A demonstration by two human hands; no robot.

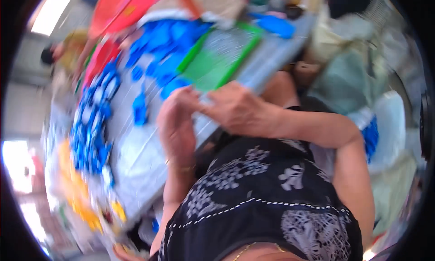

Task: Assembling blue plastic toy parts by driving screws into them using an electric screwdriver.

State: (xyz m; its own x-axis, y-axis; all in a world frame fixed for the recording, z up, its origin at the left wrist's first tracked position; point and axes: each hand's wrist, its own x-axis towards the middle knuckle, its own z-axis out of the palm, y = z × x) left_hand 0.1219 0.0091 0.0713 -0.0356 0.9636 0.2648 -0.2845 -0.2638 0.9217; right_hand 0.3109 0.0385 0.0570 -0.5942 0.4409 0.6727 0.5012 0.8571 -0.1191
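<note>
My left hand (177, 120) and my right hand (238, 108) meet over the near edge of the table, with fingertips pinched together. Motion blur hides whatever small thing may be between them. Just beyond the fingers lies a green tray (241, 57) with a raised rim; shiny clear material (222, 43) covers its far part. A loose heap of flat blue pieces (170, 39) spreads left of the tray, some close to my left fingertips. One separate blue piece (140, 108) rests on the table to the left of my left hand.
The grey table (140, 157) runs diagonally. A long pile of blue-and-white pieces (93, 125) lines its left side, with yellow material (74, 184) beyond. Another person (68, 52) is at the far left. Pale sacks (349, 79) and a bag with blue contents (385, 129) stand on the right.
</note>
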